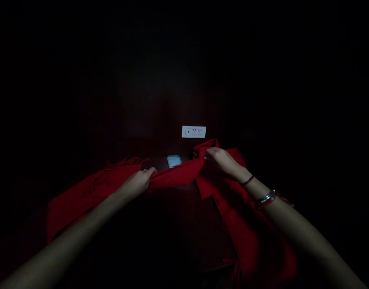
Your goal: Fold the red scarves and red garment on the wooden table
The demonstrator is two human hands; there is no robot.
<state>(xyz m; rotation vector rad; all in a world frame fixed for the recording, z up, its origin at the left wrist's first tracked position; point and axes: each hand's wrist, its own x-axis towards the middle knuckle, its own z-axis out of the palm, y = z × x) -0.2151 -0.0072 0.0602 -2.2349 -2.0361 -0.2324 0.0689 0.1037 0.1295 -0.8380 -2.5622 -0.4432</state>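
Both of my hands grip a long red cloth (177, 176), and a narrow folded stretch of it runs between them. My left hand (139, 182) pinches its left end, fingers closed. Higher up on the right, my right hand (222, 159) is closed on the other end, beside a bunched part of red fabric. From there red cloth (250, 224) hangs down over an edge at the right. To the left, a flat red piece with a fringe (100, 184) lies on the dark surface and bears dark markings. Whether these parts are one cloth cannot be made out.
A white socket panel (193, 131) shows on the dark wall behind. Just past the stretched cloth is a small bright, blurred patch (174, 161). The dark table (199, 224) has an edge at the lower right. Deep shadow hides the surroundings.
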